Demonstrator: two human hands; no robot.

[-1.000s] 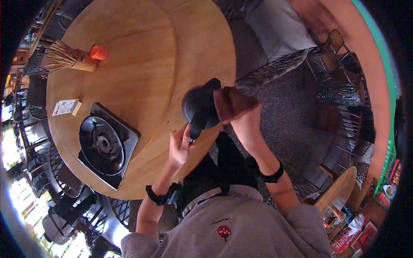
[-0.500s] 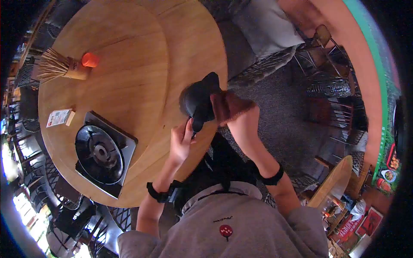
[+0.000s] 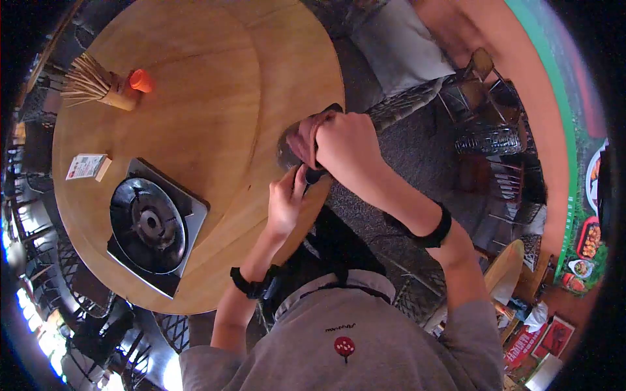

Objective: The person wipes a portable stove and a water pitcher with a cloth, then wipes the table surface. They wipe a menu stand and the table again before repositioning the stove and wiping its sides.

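Right hand (image 3: pixel 345 143) curled; left (image 3: pixel 285 199) — pinching

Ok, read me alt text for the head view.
Right grip holding a reddish-brown cloth against a dark rounded object, which the left grip holds, at a round wooden table. On the table stand a black burner, a holder of sticks, an orange cup.

Round wooden table (image 3: pixel 202 137) with stick holder (image 3: pixel 122 96), orange cup (image 3: pixel 141 81), sign (image 3: pixel 87 167), burner (image 3: pixel 151 223).
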